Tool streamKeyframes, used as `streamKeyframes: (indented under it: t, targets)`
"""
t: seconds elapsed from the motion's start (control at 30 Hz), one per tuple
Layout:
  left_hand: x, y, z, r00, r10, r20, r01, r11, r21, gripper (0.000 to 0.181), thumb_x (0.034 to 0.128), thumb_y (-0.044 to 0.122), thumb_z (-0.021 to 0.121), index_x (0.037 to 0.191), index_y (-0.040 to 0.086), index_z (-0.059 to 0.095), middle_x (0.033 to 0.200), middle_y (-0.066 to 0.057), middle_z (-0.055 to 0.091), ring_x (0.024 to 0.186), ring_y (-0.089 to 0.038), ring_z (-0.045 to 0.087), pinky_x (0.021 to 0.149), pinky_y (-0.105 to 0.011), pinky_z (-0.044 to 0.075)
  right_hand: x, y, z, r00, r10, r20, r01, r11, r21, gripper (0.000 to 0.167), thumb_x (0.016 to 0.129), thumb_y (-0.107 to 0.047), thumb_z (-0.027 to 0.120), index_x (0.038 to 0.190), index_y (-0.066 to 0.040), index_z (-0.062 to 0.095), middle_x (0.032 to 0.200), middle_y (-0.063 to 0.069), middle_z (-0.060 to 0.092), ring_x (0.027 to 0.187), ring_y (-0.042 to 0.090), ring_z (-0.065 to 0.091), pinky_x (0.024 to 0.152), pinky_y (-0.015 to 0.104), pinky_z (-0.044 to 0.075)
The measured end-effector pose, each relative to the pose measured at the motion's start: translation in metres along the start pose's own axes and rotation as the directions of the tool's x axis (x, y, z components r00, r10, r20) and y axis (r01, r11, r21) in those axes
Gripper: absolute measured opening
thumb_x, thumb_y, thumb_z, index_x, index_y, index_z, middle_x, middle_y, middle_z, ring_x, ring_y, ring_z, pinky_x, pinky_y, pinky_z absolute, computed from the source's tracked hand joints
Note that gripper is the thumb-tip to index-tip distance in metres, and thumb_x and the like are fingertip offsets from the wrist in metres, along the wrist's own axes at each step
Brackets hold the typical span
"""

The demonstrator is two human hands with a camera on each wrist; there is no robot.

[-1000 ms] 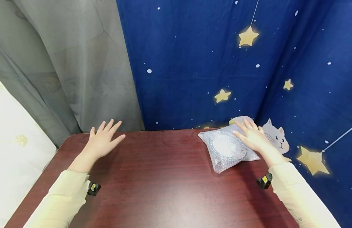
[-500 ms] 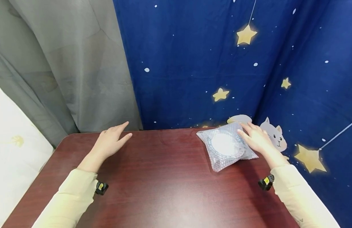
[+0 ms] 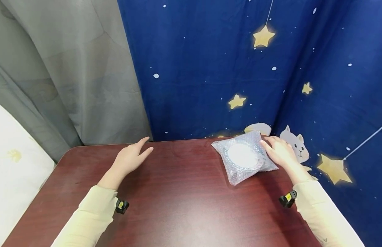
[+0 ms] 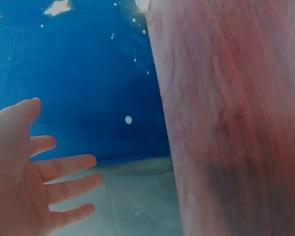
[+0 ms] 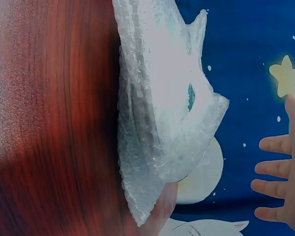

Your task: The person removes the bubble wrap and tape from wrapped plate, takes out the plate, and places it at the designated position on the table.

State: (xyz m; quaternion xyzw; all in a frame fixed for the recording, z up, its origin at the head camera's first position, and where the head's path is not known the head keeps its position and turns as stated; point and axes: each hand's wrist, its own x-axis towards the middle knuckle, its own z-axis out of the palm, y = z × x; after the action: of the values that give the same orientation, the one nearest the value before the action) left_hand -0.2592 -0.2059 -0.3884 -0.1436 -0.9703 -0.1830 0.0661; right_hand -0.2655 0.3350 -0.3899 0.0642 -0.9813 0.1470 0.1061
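Observation:
A bubble-wrapped package [image 3: 240, 156] with a pale round shape inside lies near the table's back right corner; the right wrist view shows its wrap [image 5: 157, 98] from the side. Just at its right edge, in the head view, is the right hand [image 3: 281, 151], fingers extended; in the right wrist view a gap shows between that hand [image 5: 285, 172] and the wrap. The left hand [image 3: 129, 159] is over the back left part of the table, well away from the package. In the left wrist view the left hand [image 4: 34, 177] has its fingers spread and holds nothing.
The dark red wooden table [image 3: 178, 192] reaches back to a blue curtain [image 3: 194, 68] with stars and a grey curtain [image 3: 85, 68]. White cloth [image 3: 18, 178] hangs at the left. Both sleeves carry a small black device near the wrist.
The left hand has moved right and turned, its fingers no longer fanned in the head view. The right hand has lowered slightly and shifted off the package's top toward its right edge.

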Motion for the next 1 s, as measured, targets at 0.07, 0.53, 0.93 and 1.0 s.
streamKeyframes:
  t: [0.07,0.53,0.93,1.0]
  targets:
    - [0.001,0.004,0.003,1.0,-0.011,0.003,0.011,1.0,-0.017,0.063,0.0981,0.051,0.042,0.146,0.01,0.038,0.126,-0.022,0.058,0.11,-0.04,0.057,0.086,-0.058,0.045,-0.001,0.001,0.001,1.0,0.015,-0.018,-0.015,1.0,0.006,0.058,0.102,-0.045,0.035,0.132,0.002,0.051,0.133,0.03,0.047,0.121,0.051,0.04,0.095,0.067,0.029]
    - [0.004,0.03,0.03,1.0,-0.029,0.002,0.029,0.995,-0.092,0.061,0.0974,0.05,0.045,0.144,0.01,0.042,0.119,-0.021,0.062,0.103,-0.037,0.061,0.081,-0.055,0.048,-0.009,0.005,0.016,0.99,0.111,-0.084,-0.101,0.989,0.107,0.051,0.101,-0.037,0.042,0.123,0.007,0.056,0.12,0.033,0.055,0.11,0.051,0.05,0.092,0.062,0.038]
    - [0.009,0.049,0.053,0.999,-0.049,0.003,0.048,0.981,-0.188,0.062,0.0968,0.052,0.045,0.144,0.011,0.042,0.107,-0.007,0.068,0.098,-0.028,0.064,0.081,-0.049,0.05,-0.011,0.011,0.029,0.97,0.235,-0.059,-0.217,0.952,0.217,0.064,0.099,-0.046,0.043,0.129,0.011,0.05,0.127,0.034,0.049,0.116,0.049,0.046,0.096,0.061,0.036]
    - [0.01,0.052,0.056,0.999,-0.052,0.004,0.052,0.979,-0.196,0.062,0.0967,0.052,0.045,0.144,0.011,0.043,0.107,-0.007,0.068,0.098,-0.027,0.064,0.081,-0.049,0.05,-0.012,0.014,0.032,0.966,0.251,-0.059,-0.229,0.942,0.247,0.064,0.1,-0.045,0.043,0.129,0.012,0.05,0.127,0.034,0.05,0.115,0.049,0.047,0.096,0.06,0.036]
